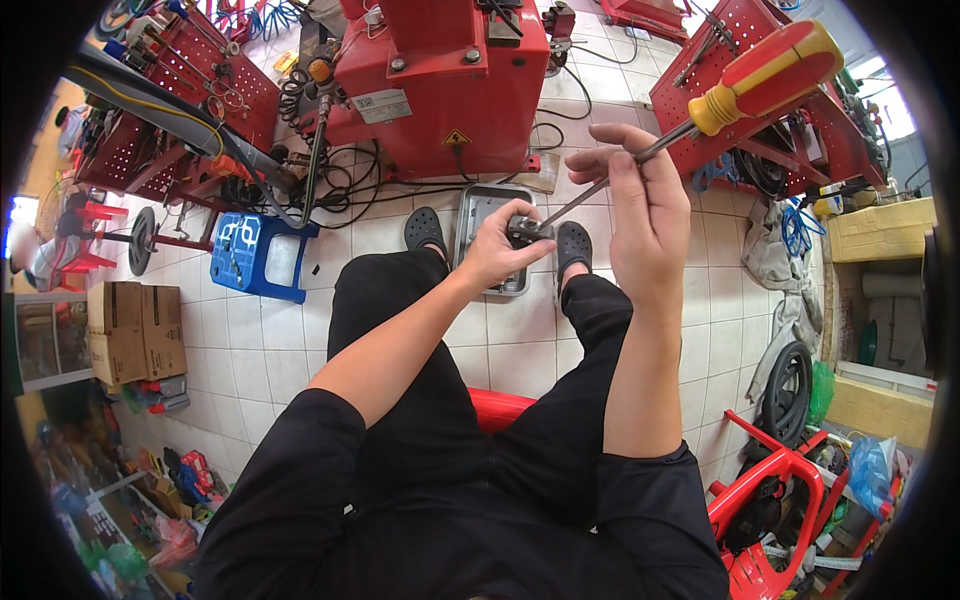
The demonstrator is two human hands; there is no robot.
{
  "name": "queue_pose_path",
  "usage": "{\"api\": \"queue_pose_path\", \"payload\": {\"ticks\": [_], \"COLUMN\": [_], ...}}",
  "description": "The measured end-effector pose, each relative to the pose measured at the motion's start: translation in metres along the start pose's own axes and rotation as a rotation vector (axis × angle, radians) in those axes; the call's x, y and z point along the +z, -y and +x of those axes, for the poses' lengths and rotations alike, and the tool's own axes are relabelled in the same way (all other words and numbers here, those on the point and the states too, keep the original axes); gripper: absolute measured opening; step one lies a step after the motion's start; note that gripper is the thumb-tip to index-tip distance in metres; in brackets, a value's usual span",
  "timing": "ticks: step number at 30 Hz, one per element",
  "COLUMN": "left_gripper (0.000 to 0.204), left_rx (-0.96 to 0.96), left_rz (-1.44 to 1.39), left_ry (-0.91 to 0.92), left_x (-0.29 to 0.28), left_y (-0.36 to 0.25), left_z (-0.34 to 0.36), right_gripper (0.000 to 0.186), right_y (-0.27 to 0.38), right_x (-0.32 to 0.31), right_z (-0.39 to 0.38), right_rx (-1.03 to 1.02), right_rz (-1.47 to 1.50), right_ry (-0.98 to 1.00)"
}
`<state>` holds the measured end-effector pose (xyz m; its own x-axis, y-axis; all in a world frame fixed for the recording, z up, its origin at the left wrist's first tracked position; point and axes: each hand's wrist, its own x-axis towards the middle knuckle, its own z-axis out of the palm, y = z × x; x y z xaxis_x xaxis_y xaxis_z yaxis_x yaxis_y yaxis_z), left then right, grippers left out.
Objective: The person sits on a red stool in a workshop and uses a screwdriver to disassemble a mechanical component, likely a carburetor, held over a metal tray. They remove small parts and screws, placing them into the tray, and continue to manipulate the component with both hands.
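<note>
My left hand (497, 245) pinches a small dark metal part (524, 232) between thumb and fingers, above the floor between my feet. A large screwdriver (765, 80) with a red and yellow handle slants down from the upper right. My right hand (640, 195) holds it by its shaft between thumb and fingers, and its other fingers are partly stretched. The shaft's tip meets the metal part; my left hand partly hides the exact contact. Beneath my left hand a shallow metal tray (463, 222) sits on the tiles, its contents mostly covered.
A large red machine (430, 110) stands ahead with black cables on the floor. A blue stool (262, 255) and cardboard boxes (135, 332) are at left. A red tool cart (690, 75) stands at far right, and a red plastic chair (775, 510) lies at lower right.
</note>
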<state>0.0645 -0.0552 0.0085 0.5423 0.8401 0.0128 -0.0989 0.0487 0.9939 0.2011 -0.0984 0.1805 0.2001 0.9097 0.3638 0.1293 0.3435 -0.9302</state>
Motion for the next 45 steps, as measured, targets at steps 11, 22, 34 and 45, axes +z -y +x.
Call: {"api": "queue_pose_path", "payload": {"ticks": [11,22,34,45], "left_gripper": [0.033,0.033,0.033,0.032], "left_rx": [0.029,-0.014,0.016,0.029], "left_rz": [0.032,-0.005,0.012,0.035], "left_ry": [-0.004,0.004,0.002,0.004], "left_x": [0.002,0.001,0.002,0.001], "left_y": [-0.001,0.002,0.000,0.004], "left_z": [-0.001,0.000,-0.001,0.000], "right_gripper": [0.022,0.018,0.018,0.021], "right_y": [0.009,0.008,0.008,0.014], "right_x": [-0.005,-0.005,-0.004,-0.008], "right_z": [-0.001,-0.001,-0.002,-0.002], "right_rx": [0.020,-0.029,-0.032,-0.014], "right_rz": [-0.226,-0.126,-0.164,-0.268], "right_ry": [0.022,-0.051,-0.035,-0.012]}}
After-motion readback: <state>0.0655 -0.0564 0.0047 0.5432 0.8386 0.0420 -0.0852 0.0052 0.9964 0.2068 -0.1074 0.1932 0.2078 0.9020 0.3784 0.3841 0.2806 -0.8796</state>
